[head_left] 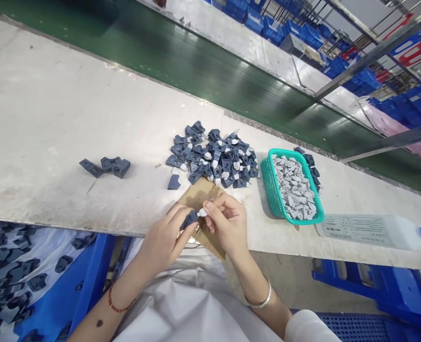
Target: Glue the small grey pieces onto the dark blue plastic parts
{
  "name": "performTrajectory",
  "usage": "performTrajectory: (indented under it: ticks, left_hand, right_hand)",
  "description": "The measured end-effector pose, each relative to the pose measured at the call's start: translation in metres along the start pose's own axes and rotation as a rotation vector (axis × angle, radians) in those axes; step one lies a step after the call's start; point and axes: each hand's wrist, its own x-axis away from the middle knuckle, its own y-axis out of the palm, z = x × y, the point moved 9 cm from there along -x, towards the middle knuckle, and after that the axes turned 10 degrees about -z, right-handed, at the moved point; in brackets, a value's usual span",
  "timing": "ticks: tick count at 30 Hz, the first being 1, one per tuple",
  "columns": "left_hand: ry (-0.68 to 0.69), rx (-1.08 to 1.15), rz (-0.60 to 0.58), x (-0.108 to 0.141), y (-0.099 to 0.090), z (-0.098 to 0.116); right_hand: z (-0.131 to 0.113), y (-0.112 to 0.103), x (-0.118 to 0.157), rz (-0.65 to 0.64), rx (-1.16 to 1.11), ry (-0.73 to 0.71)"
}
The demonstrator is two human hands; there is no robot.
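My left hand (pixel 166 236) is closed around a dark blue-grey plastic part (pixel 190 219), low over the table's front edge. Between the thumb and fingers of my right hand (pixel 228 222) is a small white plastic piece (pixel 202 212), whose tip meets the end of the dark part. Under both hands lies a sheet of brown cardboard (pixel 210 240). Just beyond it is a heap of dark parts (pixel 214 154), many with white pieces on them. To the right, a green basket (pixel 274 192) holds many small pale grey-white pieces (pixel 296 187).
A few dark parts (pixel 115 166) lie to the left, others (pixel 312 166) behind the basket. A bottle (pixel 370 231) with a blue cap lies at the right. A green conveyor belt (pixel 210 71) runs behind the table. A blue crate (pixel 53 299) of dark parts stands at lower left.
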Motion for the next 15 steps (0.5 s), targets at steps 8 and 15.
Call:
performTrajectory:
  ticks: [8,15]
  left_hand:
    - [0.034,-0.037,0.024,0.000,0.000,0.002]
    - [0.043,-0.052,0.043,0.000,-0.003,0.003]
  right_hand:
    - [-0.002,0.006,0.002,-0.007,0.045,-0.018]
    - [0.004,0.012,0.008,-0.037,0.106,-0.022]
